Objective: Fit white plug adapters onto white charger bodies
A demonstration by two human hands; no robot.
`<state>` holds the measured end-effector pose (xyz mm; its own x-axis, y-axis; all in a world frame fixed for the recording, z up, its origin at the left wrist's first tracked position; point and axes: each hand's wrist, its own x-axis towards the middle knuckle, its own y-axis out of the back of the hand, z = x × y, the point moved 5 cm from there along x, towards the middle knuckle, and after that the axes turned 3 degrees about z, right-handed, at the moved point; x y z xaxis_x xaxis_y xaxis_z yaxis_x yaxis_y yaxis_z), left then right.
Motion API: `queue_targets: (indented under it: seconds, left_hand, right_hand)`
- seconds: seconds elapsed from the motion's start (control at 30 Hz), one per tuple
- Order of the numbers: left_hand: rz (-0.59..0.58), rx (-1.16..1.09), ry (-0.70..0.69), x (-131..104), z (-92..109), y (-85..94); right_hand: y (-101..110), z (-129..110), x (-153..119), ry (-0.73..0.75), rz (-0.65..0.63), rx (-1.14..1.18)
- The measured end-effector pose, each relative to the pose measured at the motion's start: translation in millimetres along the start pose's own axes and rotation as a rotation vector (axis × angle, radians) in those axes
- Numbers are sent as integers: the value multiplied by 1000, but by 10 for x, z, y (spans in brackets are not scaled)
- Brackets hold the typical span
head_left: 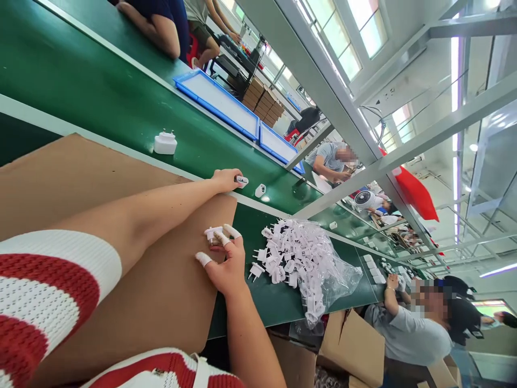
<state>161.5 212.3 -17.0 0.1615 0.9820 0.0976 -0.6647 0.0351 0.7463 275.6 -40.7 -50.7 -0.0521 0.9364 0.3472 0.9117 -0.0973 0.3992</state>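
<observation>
My left hand [226, 181] reaches to the edge of the green belt, its fingers closed on a small white charger body [242, 181]. Just beyond it on the belt stands another white charger body [260, 190]. White finger covers show on the fingertips of my right hand [228, 261], which pinches a white plug adapter [213, 234] above the brown cardboard. Close to that hand, a heap of white plug adapters [288, 253] spills from a clear plastic bag [337, 269] on the green table.
A white charger with two pins [165, 143] sits on the green belt [121, 108]. Cardboard [161, 269] covers the near table. Blue-rimmed trays [218, 102] line the far side. Grey frame bars cross overhead. A co-worker [412, 323] sits at right beside open cartons [351, 345].
</observation>
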Motion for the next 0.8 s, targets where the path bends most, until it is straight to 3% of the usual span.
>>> queue_targets:
  seconds: [0.13, 0.27, 0.37, 0.47, 0.53, 0.6, 0.7, 0.8]
  left_hand:
    - [74, -51, -47, -395, 75, 162]
    - [15, -122, -152, -1104, -44, 320]
    - [-1, -150, -171, -1672, -219, 417]
    - [3, -165, -141, -2061, -363, 448]
    - [5, -188, -150, -2188, -410, 437]
    - [7, -221, -184, -2230, -427, 419]
    - [-8, -264, -224, -2212, -448, 386]
    - [-16, -292, -250, -2176, -486, 354]
  right_hand:
    - [100, -43, 19, 83, 138, -16]
    - [293, -86, 8, 132, 245, -186]
    - [307, -84, -13, 90, 150, -307]
    - [228, -63, -37, 33, -37, -319]
    - [197, -67, -33, 17, -98, -332]
    - [205, -104, 10, 14, -78, -316]
    - [215, -225, 133, 20, -10, -229]
    - [124, -414, 288, 96, -28, -264]
